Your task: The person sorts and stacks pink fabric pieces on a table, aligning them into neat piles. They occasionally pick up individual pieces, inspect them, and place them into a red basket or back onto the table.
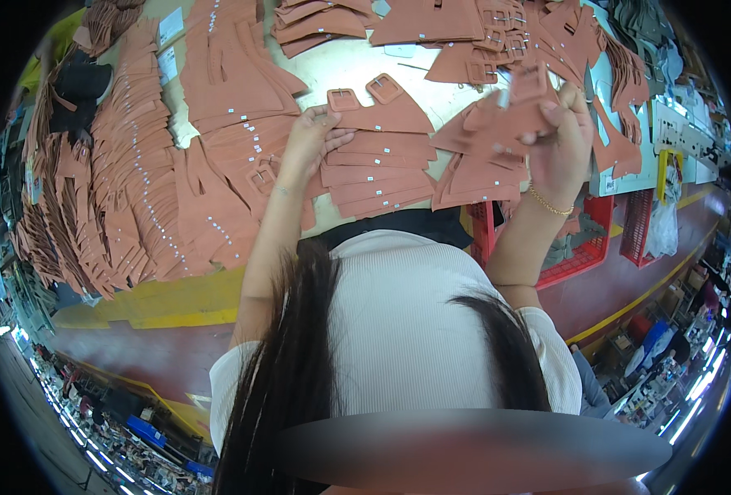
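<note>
Over the table's near edge, my left hand (309, 139) is closed on the left end of a terracotta leather-like piece (394, 115) with two covered buckles on its upper side. That piece lies on a fanned stack of similar pieces (382, 175), each with a small white sticker. To the right, my right hand (565, 136), a bracelet at its wrist, grips another terracotta buckled piece (507, 128). This piece is raised and smeared by motion. Beneath it sits a second stack of cut pieces (481, 183).
Long overlapping rows of terracotta pieces (134, 181) cover the table's left side. More buckled pieces (493, 41) lie at the far right. A red plastic crate (576, 268) stands below the table edge at right, near a yellow-framed item (669, 175).
</note>
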Demonstrator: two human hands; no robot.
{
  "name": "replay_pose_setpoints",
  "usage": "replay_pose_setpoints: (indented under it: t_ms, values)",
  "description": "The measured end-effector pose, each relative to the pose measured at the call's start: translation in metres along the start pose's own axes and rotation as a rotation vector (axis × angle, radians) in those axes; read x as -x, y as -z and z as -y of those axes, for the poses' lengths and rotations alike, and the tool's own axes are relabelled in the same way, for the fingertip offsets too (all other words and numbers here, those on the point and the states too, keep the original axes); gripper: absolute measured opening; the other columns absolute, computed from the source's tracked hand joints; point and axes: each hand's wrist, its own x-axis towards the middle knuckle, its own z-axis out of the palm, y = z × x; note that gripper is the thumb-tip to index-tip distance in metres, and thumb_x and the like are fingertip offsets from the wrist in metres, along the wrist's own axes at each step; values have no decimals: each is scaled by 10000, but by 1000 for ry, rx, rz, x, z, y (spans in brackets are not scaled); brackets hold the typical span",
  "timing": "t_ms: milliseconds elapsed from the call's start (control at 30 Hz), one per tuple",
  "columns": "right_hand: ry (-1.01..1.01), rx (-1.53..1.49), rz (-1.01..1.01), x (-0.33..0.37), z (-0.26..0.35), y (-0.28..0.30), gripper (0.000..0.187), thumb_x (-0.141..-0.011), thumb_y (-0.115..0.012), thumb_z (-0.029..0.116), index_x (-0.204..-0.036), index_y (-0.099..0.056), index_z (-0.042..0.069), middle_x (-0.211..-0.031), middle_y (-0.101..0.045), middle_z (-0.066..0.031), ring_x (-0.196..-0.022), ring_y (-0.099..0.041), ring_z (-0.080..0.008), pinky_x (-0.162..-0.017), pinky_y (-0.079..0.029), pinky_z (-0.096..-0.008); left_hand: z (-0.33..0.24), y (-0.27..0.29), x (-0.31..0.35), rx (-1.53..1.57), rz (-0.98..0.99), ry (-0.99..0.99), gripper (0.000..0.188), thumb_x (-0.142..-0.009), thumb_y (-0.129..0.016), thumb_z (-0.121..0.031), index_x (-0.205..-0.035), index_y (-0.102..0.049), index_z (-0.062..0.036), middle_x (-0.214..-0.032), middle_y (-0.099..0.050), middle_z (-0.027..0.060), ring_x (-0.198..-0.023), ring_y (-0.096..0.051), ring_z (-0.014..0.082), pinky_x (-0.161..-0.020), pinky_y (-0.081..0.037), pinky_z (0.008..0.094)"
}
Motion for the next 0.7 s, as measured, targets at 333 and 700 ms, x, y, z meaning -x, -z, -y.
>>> replay_pose_setpoints:
  t_ms: [333, 700]
  values:
    - [-476, 159, 172, -17, -126, -18, 243, -939, -601, 92, -780, -419, 86, -778, -573, -30, -820, -702, -201, -637, -596, -268, 1, -3, 0, -29, -17, -48, 284, -981, -510, -85, -1223, -430, 39, -1083, -607, 169, -946, -662, 277, -844, -590, 389]
    - [-180, -23, 90, -17, -89, 5, 249, -894, -590, 11, -747, -404, 87, -695, -480, 15, -700, -678, -156, -649, -620, -302, -2, -10, -19, 24, -76, -246, 343, -961, -479, -1, -1258, -343, 101, -1049, -580, 210, -958, -645, 293, -831, -604, 358]
